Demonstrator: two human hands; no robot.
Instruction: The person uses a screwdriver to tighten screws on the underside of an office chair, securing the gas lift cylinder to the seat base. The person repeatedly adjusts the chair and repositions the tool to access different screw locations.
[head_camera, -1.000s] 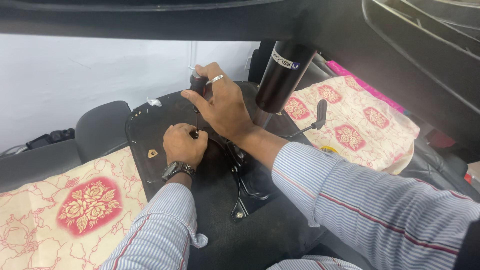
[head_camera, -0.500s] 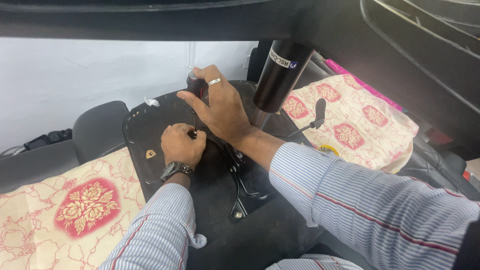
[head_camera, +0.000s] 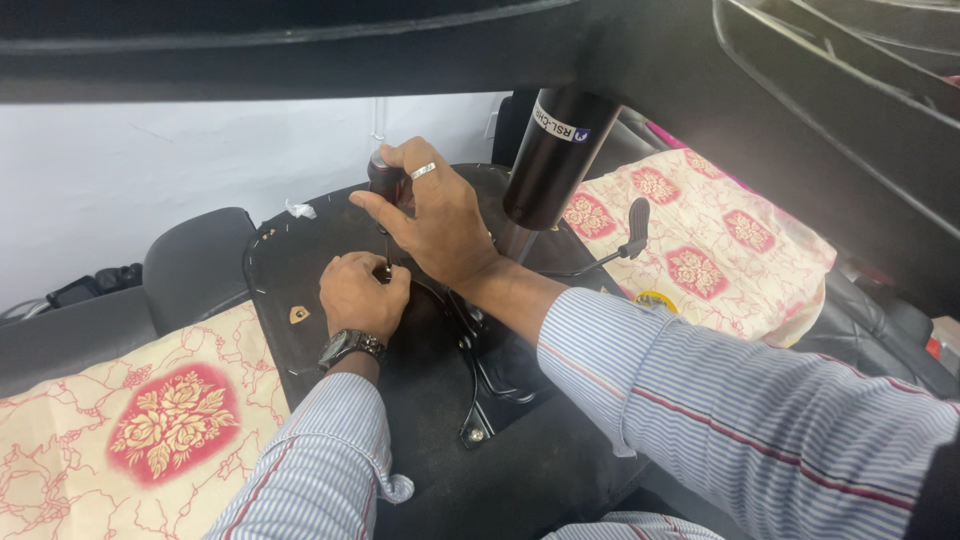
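A white wall (head_camera: 150, 170) backs a work surface draped in cream cloth with red floral medallions (head_camera: 160, 420), and on it lies an upturned office-chair seat (head_camera: 300, 270) — black underside up, with its metal mechanism plate (head_camera: 480, 370), a black gas-lift cylinder (head_camera: 555, 160) standing from it and a paddle lever (head_camera: 635, 225) off to the side.

The right hand (head_camera: 435, 215), a ring on one finger, is wrapped closed around the dark handle of a screwdriver (head_camera: 385, 185) held upright; its thin shaft runs straight down into the left hand (head_camera: 360, 295). That hand, with a wristwatch (head_camera: 348, 345) at the wrist, is curled with its fingertips gathered about the tip, steadying it where it meets the seat underside near the edge of the plate. The fastener itself is hidden by the fingers.

To do this well, I would judge that the shaft should be kept square to the seat, with firm downward pressure through the handle so the tip does not ride out. The guiding fingers belong close to the tip but not beneath it — a slip would drive it into them or the upholstery edge.
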